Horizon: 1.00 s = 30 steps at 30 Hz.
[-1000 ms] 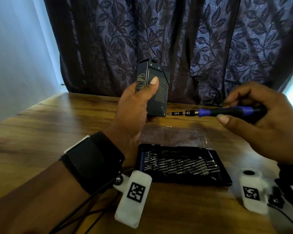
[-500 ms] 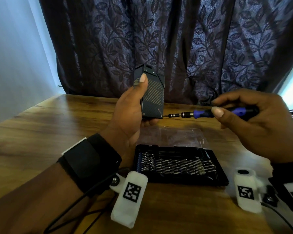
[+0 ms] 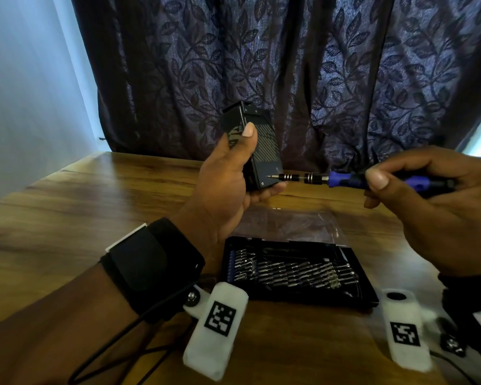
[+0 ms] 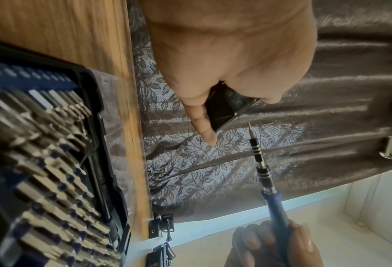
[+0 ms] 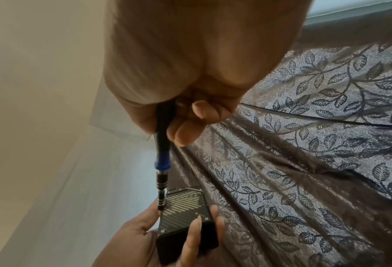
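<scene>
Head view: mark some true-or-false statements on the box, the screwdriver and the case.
1. The left hand holds the box clear of the table. True.
2. The right hand holds a red screwdriver. False: its handle is blue and black.
3. The case lies open on the table, with rows of bits in it. True.
4. The screwdriver's tip points at the box's top end. False: it points at the lower end, near a corner.
</scene>
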{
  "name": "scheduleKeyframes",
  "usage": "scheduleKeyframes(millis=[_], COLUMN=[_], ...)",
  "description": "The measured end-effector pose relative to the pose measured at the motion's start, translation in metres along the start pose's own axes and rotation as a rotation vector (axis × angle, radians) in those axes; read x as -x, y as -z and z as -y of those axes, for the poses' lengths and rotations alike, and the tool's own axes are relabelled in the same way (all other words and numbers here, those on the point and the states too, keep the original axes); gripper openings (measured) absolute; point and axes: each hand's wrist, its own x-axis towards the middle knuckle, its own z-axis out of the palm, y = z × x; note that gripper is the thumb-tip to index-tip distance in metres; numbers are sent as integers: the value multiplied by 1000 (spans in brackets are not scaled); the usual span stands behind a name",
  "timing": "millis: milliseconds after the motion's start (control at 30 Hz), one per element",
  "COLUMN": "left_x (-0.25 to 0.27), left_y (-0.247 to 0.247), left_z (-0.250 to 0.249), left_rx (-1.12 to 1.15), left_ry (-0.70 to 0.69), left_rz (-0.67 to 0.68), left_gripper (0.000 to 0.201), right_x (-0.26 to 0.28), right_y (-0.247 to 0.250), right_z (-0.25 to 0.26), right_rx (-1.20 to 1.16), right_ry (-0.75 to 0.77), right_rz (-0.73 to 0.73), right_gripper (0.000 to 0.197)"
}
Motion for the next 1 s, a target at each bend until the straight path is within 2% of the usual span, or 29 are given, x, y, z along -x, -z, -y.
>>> scheduleKeyframes(millis=[667,867,1000], left_x=[2,1,1], left_y=[-1,0,-1], left_z=[2,2,3], left_rx=[-31,-64,-63], left_ry=[-13,-17,-15], left_rz=[38,27,24], left_gripper=[38,40,39], right_x=[0,1,0], right_y=[-1,0,-1], right_z=[1,-1,0], right_rx=[4,-19,-15], right_ry=[-7,-28,-20], right_rz=[24,13,18], right_gripper=[14,22,21])
